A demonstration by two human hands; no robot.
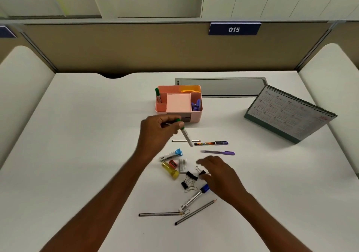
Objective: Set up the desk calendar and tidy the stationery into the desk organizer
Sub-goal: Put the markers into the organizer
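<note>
A pink desk organizer stands at the middle of the white desk, holding a green marker, a pink note pad, yellow bits and purple clips. My left hand grips a green-capped marker just in front of the organizer. My right hand hovers with relaxed fingers over black binder clips and a blue-capped marker. The desk calendar stands upright at the right.
Loose on the desk lie a stapler, a yellow highlighter, a red sharpener, an eraser, two pens and three pencils. A grey cable tray lies behind the organizer.
</note>
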